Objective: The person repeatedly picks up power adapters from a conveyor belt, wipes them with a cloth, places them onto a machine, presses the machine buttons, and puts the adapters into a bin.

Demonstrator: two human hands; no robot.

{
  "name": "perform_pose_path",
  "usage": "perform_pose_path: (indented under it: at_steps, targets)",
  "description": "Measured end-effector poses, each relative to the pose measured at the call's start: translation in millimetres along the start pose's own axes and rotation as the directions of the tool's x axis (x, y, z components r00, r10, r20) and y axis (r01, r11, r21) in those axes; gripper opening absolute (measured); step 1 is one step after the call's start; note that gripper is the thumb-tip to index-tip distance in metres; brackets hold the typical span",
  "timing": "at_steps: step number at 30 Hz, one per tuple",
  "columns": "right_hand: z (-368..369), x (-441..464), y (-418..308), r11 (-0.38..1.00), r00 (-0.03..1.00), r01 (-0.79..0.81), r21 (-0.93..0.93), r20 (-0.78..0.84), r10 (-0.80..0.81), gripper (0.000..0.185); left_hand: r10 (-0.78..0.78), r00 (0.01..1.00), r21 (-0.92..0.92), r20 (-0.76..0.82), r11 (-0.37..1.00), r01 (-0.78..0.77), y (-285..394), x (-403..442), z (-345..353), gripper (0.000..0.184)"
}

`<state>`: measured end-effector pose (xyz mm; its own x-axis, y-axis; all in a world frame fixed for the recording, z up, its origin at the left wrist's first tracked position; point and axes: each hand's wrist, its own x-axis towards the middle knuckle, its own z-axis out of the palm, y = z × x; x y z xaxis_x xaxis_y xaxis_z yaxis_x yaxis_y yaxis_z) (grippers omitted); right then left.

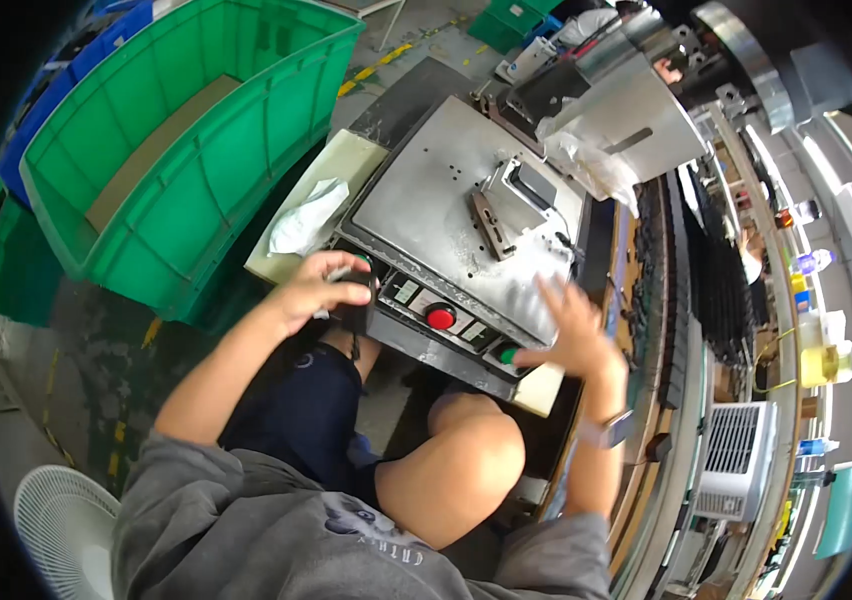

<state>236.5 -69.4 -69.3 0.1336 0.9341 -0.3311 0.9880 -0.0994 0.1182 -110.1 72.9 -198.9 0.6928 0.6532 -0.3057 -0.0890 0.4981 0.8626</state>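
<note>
My left hand (318, 292) is closed around a small black part (357, 290), beside the left end of the machine's control panel (411, 295). A green button (362, 262) shows just past its fingers. With fingers spread, my right hand (581, 335) hovers at the panel's right end, slightly blurred. Its thumb is at the right green button (508, 356); whether it presses, I cannot tell. Between the hands sits a red button (440, 316). On the metal plate (411, 185), a fixture block (516, 200) carries a black rectangular piece (533, 184), with a metal bar (491, 226) beside it.
A large green bin (216, 150) with cardboard inside stands at the left. A white cloth or bag (308, 217) lies on the machine's left ledge. The machine's metal head (636, 125) overhangs the back right. A fan (64, 530) stands at lower left; a shelf with bottles (831, 360) runs along the right.
</note>
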Motion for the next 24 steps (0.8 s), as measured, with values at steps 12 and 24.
perform_pose_path:
  at_steps: [12,24]
  targets:
    - [39.3,-35.6,-74.8,-0.015,0.896,0.429,0.903,-0.427,-0.119,0.083,0.581,0.733,0.292,0.354,0.676,-0.677,55.6,-12.2,129.7,0.037]
    - [99.1,-15.1,-42.3,-0.994,0.959,0.058,-0.095,-0.272,0.082,0.035,0.724,0.603,0.537,0.334,0.379,-0.753,9.1,84.8,228.4,0.020]
